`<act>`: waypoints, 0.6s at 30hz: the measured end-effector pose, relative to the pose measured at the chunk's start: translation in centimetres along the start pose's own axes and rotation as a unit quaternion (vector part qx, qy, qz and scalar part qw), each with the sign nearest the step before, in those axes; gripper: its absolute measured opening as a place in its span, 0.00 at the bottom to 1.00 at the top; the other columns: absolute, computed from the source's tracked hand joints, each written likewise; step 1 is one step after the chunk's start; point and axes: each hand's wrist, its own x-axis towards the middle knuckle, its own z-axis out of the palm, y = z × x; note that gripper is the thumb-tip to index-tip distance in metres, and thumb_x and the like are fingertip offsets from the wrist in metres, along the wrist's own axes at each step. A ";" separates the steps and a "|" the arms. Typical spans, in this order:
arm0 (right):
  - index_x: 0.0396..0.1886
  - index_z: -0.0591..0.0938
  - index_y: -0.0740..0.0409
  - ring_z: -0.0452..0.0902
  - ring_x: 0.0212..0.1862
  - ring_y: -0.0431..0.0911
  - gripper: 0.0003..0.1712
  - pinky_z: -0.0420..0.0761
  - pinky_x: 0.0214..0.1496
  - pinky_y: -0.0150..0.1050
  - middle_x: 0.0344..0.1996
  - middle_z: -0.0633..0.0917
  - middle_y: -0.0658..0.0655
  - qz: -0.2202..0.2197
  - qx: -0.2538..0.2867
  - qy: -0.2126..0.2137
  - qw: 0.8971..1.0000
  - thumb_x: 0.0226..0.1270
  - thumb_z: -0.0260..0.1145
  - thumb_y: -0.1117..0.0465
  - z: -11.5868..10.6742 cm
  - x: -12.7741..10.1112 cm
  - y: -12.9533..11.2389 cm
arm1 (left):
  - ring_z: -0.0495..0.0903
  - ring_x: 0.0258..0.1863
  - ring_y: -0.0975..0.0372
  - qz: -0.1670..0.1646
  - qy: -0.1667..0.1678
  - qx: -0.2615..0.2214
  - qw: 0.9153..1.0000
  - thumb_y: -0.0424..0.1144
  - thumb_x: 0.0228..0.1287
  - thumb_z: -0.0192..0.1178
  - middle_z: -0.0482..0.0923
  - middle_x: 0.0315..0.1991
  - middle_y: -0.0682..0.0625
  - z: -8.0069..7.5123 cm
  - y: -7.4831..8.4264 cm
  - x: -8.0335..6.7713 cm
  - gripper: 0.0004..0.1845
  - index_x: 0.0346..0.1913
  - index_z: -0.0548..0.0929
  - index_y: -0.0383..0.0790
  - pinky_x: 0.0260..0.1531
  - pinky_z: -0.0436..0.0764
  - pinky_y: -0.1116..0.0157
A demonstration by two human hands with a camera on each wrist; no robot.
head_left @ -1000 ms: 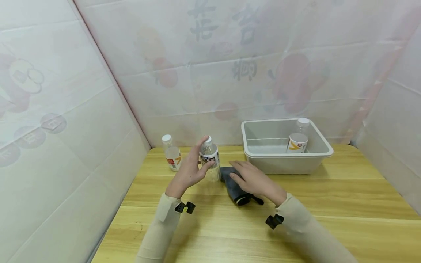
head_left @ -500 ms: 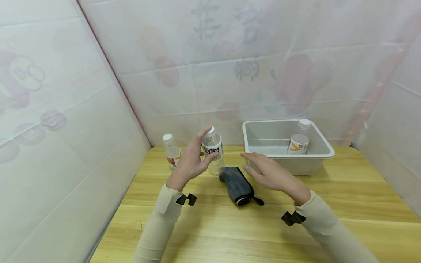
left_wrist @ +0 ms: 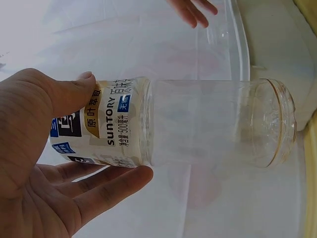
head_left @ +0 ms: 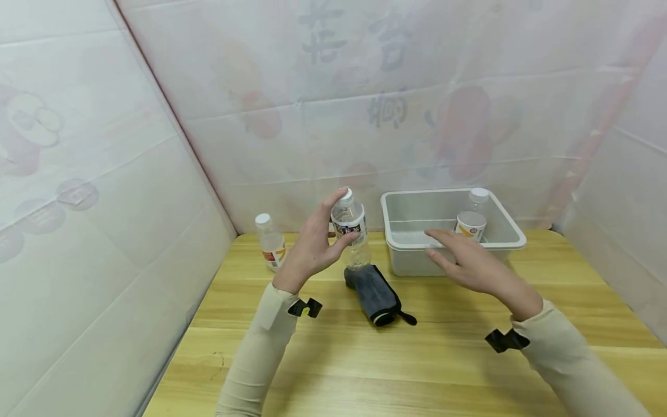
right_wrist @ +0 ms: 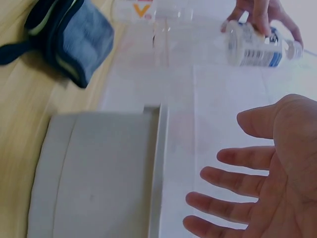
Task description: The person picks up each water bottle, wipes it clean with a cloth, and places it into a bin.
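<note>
My left hand [head_left: 315, 249] grips a clear plastic bottle [head_left: 358, 255] by its labelled upper part, with a finger up at the white cap. In the left wrist view the thumb lies across the SUNTORY label [left_wrist: 111, 119], and the bottle's base hangs free above the table. A folded dark grey cloth [head_left: 374, 294] with black trim and a loop lies just below the bottle. My right hand [head_left: 471, 263] holds nothing; its fingers stretch out in front of the grey plastic bin [head_left: 417, 248], as the right wrist view also shows.
Inside the bin, at its right side, stands a bottle [head_left: 471, 220] with a white cap and orange-marked label. Another capped bottle [head_left: 272, 246] stands on the wooden table [head_left: 365, 370] at the back left. Fabric walls [head_left: 333, 116] enclose the back and sides.
My left hand has lifted the bottle and carried it to the right, over the cloth's far end. My right hand has left the cloth and moved right, to the bin's front.
</note>
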 end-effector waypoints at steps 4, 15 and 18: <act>0.74 0.68 0.66 0.63 0.72 0.73 0.31 0.65 0.68 0.72 0.70 0.73 0.72 0.006 0.001 0.008 1.000 0.81 0.56 0.53 -0.3 -0.6 1.6 | 0.82 0.48 0.54 0.001 0.004 0.004 1.000 0.43 0.68 0.68 0.73 0.62 0.41 0.2 0.3 0.5 0.45 0.80 0.51 0.53 0.36 0.86 0.66; 0.72 0.68 0.70 0.69 0.63 0.77 0.32 0.70 0.59 0.72 0.66 0.71 0.79 0.012 -0.040 0.046 0.998 0.78 0.60 0.56 -0.8 -2.4 5.6 | 0.82 0.47 0.56 0.017 0.011 -0.022 1.000 0.44 0.67 0.68 0.71 0.63 0.42 0.2 1.6 1.9 0.46 0.79 0.50 0.56 0.36 0.87 0.68; 0.71 0.69 0.70 0.68 0.63 0.78 0.32 0.69 0.58 0.75 0.66 0.70 0.81 0.035 -0.052 0.041 0.997 0.78 0.60 0.54 -1.1 -2.7 6.5 | 0.83 0.48 0.56 0.019 0.009 -0.031 0.999 0.44 0.67 0.68 0.71 0.64 0.42 0.3 1.9 2.3 0.46 0.79 0.50 0.56 0.37 0.87 0.69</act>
